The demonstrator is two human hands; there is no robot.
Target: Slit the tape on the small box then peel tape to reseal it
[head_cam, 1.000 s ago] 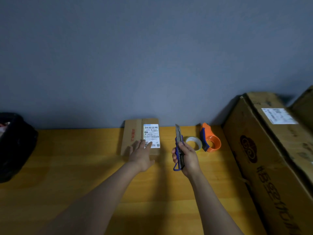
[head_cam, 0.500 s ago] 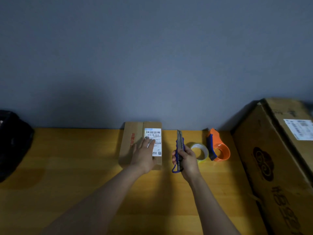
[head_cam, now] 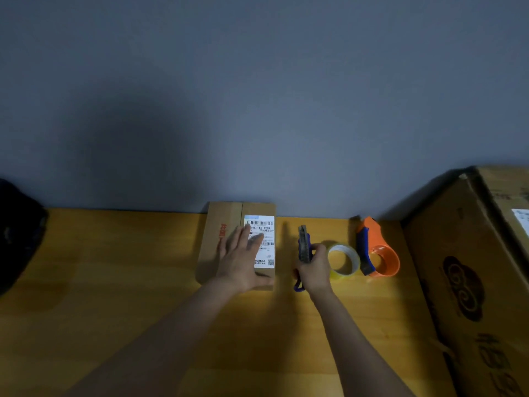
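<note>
Both bare arms reach forward: the left hand lies flat, fingers spread, while the right hand is clenched, thumb up.

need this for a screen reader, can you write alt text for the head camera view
A person's left hand lies flat on a small cardboard box with a shipping label, while the right hand holds a blue utility knife beside it. On the wooden table, a tape roll and an orange dispenser lie to the right.

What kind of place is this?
Probably a home or small packing spot: a wooden table against a plain wall, a labelled small box, a tape roll, and a big carton.
</note>
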